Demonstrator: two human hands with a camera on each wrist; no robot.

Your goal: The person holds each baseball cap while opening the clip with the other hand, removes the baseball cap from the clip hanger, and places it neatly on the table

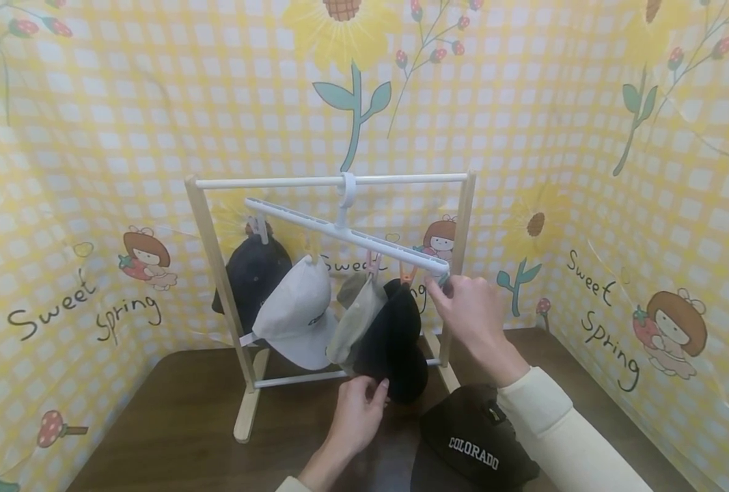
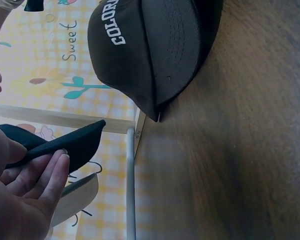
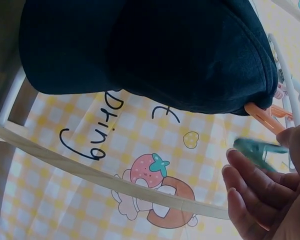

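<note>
My left hand [image 1: 358, 410] pinches the brim of a black cap [image 1: 395, 342] from below; in the left wrist view its fingers [image 2: 52, 177] lie against the dark brim [image 2: 80, 145]. An orange clip [image 3: 265, 119] grips the cap's back edge, seen in the right wrist view. My right hand [image 1: 475, 314] is at the low right end of a white clip hanger [image 1: 395, 251]. Its fingers [image 3: 255, 192] are loosely bent beside a blurred green clip [image 3: 257, 152], and the thumb is near the orange clip's end. Firm contact with either clip is unclear.
The tilted hanger hangs from a wooden rack [image 1: 209, 239] with a white top bar. A beige cap [image 1: 361, 321], a white cap [image 1: 296, 311] and a dark cap [image 1: 253, 273] hang left of the black one. A dark COLORADO cap [image 1: 475, 437] lies on the brown table [image 1: 180, 410].
</note>
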